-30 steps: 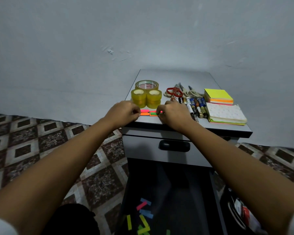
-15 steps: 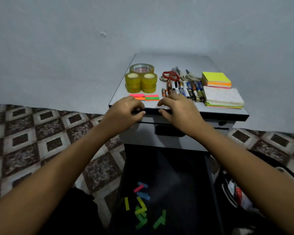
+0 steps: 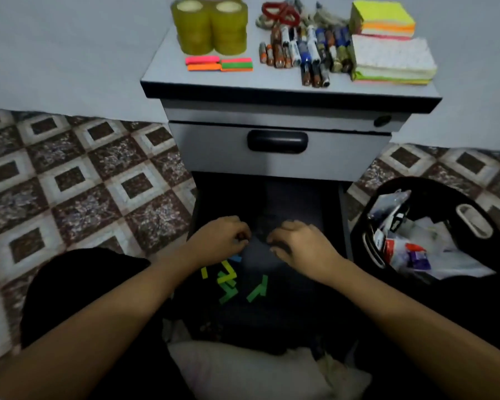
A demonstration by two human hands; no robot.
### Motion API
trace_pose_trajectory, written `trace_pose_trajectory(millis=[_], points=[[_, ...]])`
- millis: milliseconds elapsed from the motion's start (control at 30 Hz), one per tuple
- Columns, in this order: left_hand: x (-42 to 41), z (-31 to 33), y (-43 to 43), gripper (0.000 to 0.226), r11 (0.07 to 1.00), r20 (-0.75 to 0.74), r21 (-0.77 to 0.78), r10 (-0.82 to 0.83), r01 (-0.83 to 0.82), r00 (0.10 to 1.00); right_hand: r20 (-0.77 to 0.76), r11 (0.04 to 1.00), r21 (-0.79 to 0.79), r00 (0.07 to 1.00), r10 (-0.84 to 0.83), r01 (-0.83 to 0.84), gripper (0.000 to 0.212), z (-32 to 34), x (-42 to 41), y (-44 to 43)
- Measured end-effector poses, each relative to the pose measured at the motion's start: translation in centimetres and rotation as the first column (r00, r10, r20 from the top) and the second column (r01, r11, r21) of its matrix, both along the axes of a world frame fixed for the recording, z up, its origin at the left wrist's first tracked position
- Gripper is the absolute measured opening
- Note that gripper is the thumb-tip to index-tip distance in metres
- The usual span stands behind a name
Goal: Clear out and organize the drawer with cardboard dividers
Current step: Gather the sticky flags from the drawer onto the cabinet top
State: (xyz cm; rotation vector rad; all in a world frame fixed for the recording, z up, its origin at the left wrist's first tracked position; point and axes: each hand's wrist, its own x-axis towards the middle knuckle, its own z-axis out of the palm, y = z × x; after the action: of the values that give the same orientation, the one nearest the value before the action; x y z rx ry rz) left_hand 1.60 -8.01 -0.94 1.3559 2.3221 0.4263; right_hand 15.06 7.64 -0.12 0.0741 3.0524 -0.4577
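A pale cloth point(image 3: 243, 370) is seen nearest. Beyond it, loose green, yellow and blue paper strips point(image 3: 228, 281) are scattered on the dark floor of the open drawer point(image 3: 286, 197). Some are partly covered by the left hand point(image 3: 220, 241). It and the right hand point(image 3: 300, 245) are held side by side with fingers curled; whether anything is pinched cannot be told. A black bin point(image 3: 433, 186) of rubbish is placed at the right. Farther off, tape rolls point(image 3: 210, 27), sticky flags point(image 3: 218, 64), pens point(image 3: 303, 53) and note pads point(image 3: 387, 39) are laid on the cabinet top point(image 3: 162, 73).

- Top edge cuts the tape rolls point(image 3: 210, 27) at 12 o'clock.
- Fingertips of left hand point(image 3: 220, 241) and right hand point(image 3: 300, 246) curl under; I can't tell any hold.
- Left hand half hides a blue paper strip point(image 3: 236, 258).
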Motion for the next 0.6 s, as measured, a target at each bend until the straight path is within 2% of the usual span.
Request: trace_pose_trajectory(millis=[133,200,367,600], points=[[0.5,-3.5,-0.7,0.022,0.975,0.04,-0.207,-0.074,0.081,0.996,0.176,0.997,-0.065,0.983,0.052,-0.042,0.026,-3.4,1.1,-0.5],[0.4,-4.9,-1.0,0.019,0.95,0.032,-0.288,-0.117,0.121,0.993,0.26,0.996,-0.046,0.961,0.091,-0.082,0.027,-4.6,1.1,-0.7],[0.5,-6.9,-1.8,0.024,0.854,-0.04,-0.495,-0.205,0.159,0.978,0.307,0.993,-0.017,0.945,0.115,-0.115,0.029,-7.0,0.8,-0.9],[0.9,-8.4,-2.0,0.034,0.832,-0.127,-0.539,-0.235,0.132,0.964,0.325,0.993,-0.073,0.94,0.107,-0.087,0.03,-8.0,0.3,-0.8]])
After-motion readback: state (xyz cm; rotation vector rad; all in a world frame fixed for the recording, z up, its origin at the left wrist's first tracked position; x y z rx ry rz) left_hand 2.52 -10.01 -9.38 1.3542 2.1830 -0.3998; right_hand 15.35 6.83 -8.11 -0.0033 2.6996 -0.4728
